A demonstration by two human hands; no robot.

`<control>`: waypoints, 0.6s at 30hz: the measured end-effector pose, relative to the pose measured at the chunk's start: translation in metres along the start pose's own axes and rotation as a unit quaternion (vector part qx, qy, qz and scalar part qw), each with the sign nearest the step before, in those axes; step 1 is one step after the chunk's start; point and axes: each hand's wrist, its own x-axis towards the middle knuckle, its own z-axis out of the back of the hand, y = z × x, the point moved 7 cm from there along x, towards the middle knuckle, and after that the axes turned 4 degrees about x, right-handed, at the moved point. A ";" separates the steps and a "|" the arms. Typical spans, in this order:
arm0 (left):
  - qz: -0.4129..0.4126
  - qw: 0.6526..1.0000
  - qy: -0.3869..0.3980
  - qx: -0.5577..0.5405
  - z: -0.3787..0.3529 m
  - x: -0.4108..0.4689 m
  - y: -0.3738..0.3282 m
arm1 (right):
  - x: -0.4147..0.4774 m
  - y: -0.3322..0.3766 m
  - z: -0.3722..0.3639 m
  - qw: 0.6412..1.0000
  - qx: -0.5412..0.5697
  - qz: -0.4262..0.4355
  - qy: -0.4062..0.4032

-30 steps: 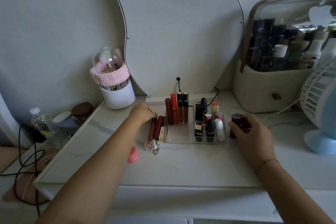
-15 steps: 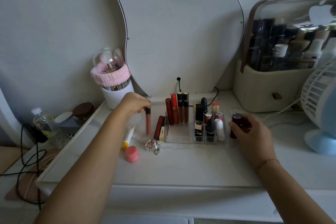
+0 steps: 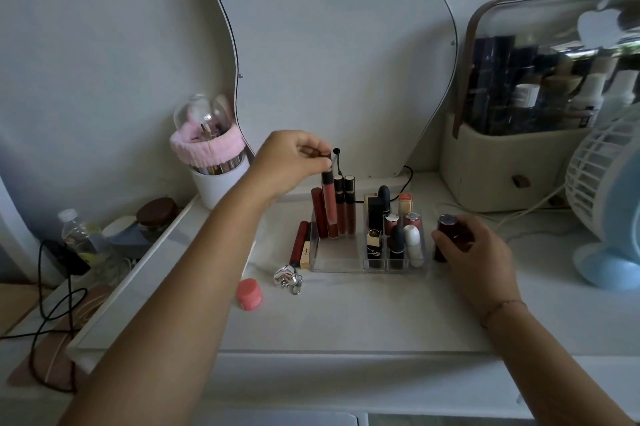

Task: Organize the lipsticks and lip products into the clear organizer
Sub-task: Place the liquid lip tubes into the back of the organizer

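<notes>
A clear organizer (image 3: 337,257) sits mid-table below the mirror, with tall lip glosses in its left section and several lipsticks (image 3: 398,242) in small cells on the right. My left hand (image 3: 289,161) pinches the black cap of a pink-brown lip gloss tube (image 3: 329,204), upright over the left section among the other glosses. My right hand (image 3: 474,252) grips a dark red bottle (image 3: 445,230) standing just right of the organizer. A red tube and a gold lipstick (image 3: 301,245) lie against the organizer's left wall. A pink jar (image 3: 250,294) and a silver charm (image 3: 287,277) lie in front.
A white brush cup with a pink band (image 3: 214,166) stands at the back left. A beige cosmetics case (image 3: 502,166) and a blue-and-white fan (image 3: 609,204) stand at the right. A cable runs behind the organizer. A water bottle (image 3: 78,235) and a brown-lidded jar sit off the table's left edge.
My left hand has lifted the lip gloss from the table left of the organizer and carried it up and right over the left section. My right hand stayed on the bottle.
</notes>
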 end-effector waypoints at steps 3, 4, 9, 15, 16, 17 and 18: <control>0.007 0.999 -0.003 0.044 -0.007 -0.004 0.019 | 0.000 0.000 0.000 1.000 -0.001 0.004 -0.001; 0.009 0.998 -0.006 0.057 -0.008 -0.006 0.025 | 0.000 0.000 -0.001 1.000 -0.001 0.005 -0.001; 0.020 0.996 -0.016 0.085 -0.013 -0.011 0.042 | 0.001 0.001 -0.002 1.000 -0.003 0.012 0.001; 0.013 0.995 -0.034 0.088 -0.016 -0.011 0.048 | 0.002 0.000 -0.002 1.000 -0.007 0.007 0.000; 0.012 0.995 -0.037 0.089 -0.016 -0.010 0.049 | 0.002 0.000 -0.002 1.000 -0.005 0.006 -0.001; 0.011 0.995 -0.038 0.091 -0.016 -0.010 0.049 | 0.001 0.000 -0.002 1.000 -0.005 0.007 0.000; 0.010 0.995 -0.039 0.094 -0.017 -0.010 0.050 | 0.001 0.001 -0.002 1.000 -0.004 0.008 0.000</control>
